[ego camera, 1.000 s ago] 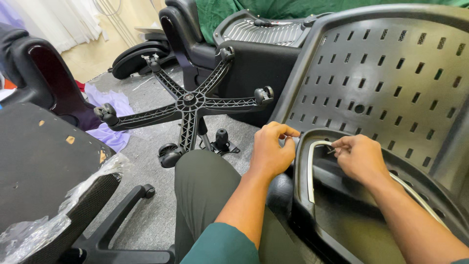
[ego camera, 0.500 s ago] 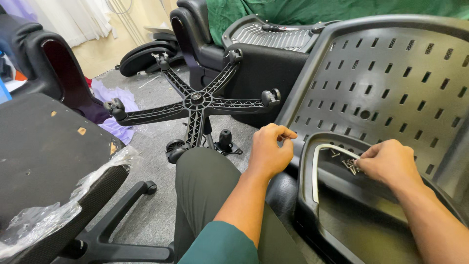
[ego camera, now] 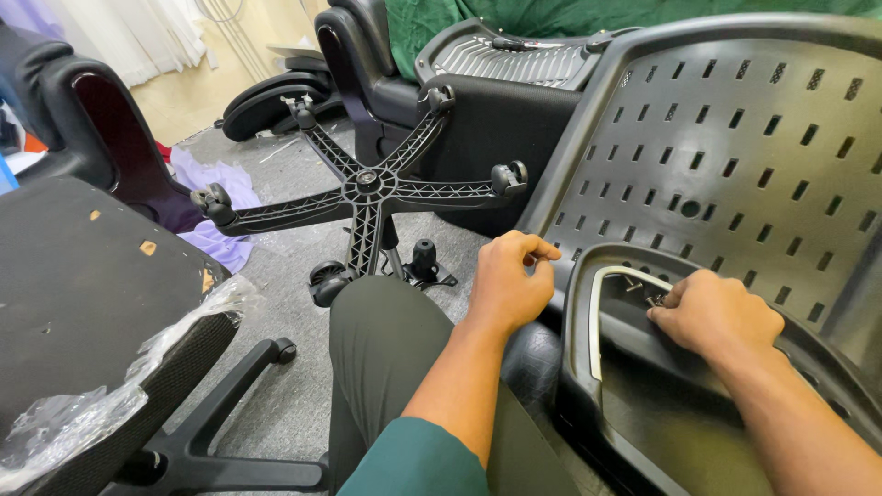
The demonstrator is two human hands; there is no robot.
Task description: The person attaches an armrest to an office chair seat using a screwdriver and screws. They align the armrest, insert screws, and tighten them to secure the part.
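Left hand [ego camera: 505,280] is curled into a loose fist, thumb over fingers, resting on the rim of the black frame [ego camera: 574,367]. Can't tell if anything's inside the fist. Right hand [ego camera: 712,317] is nearly closed, fingertips pinching small screws [ego camera: 643,292] just ahead of its knuckles, in the frame's recess. How many it grips I can't tell; one or two lie loose just left of the fingertips.

To do this well, as I judge it: keep the left hand bracing the rim so the frame doesn't rock, pinch one screw at a time, lift straight out. The recess is curved, so loose screws could roll down toward the wrist side.

Perforated backrest [ego camera: 735,138] stands tilted just beyond both hands, touching the frame. The person's knee [ego camera: 377,340] in dark trousers sits left of the left forearm.

Floor [ego camera: 276,276] is grey carpet, cluttered. Five-star base [ego camera: 367,188] lies upside down, castors up, well ahead of the left hand. Further left: a worn seat [ego camera: 83,294] with torn plastic wrap [ego camera: 184,321], a chair with dark red panel [ego camera: 110,147] and purple cloth [ego camera: 220,188]. More black chair parts at the far end, green fabric [ego camera: 551,14] behind them.
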